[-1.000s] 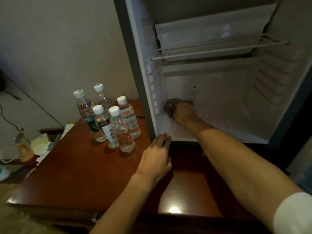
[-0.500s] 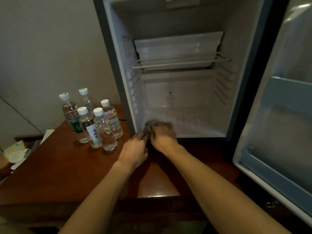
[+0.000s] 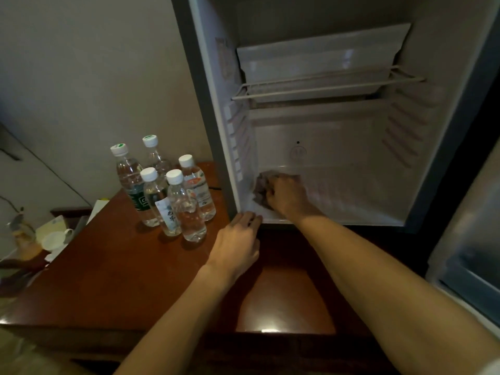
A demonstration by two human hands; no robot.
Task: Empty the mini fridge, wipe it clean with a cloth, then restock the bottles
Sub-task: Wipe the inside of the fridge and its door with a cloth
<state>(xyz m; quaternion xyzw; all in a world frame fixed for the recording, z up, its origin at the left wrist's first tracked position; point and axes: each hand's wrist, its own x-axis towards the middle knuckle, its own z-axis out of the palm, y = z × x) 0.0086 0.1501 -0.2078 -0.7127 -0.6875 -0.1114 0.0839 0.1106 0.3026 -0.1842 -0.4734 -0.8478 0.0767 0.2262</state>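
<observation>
Inside the fridge [image 3: 338,147], head view: my right hand [image 3: 288,197] is curled round the bunched cloth [image 3: 261,185] and presses it to the floor of the lower compartment, at the left front corner beside the left wall. My left hand [image 3: 238,244] lies flat on the table [image 3: 113,266], fingers straight and relaxed, fingertips touching the fridge's bottom front edge; it holds nothing. No bottles show anywhere in the cabinet, and the wire shelf [image 3: 324,87] above is bare, so I judge emptying done. All five bottles [image 3: 173,190] stand upright in a tight cluster on the table, just left of the fridge, caps on. Wiping is under way: the cloth works the floor only; whether walls, shelf and door [image 3: 473,253] have been wiped I cannot tell from this picture. Left to do, by my reckoning: finish the wipe, put the cloth aside, then move the five bottles back in. Restocking not yet begun.
</observation>
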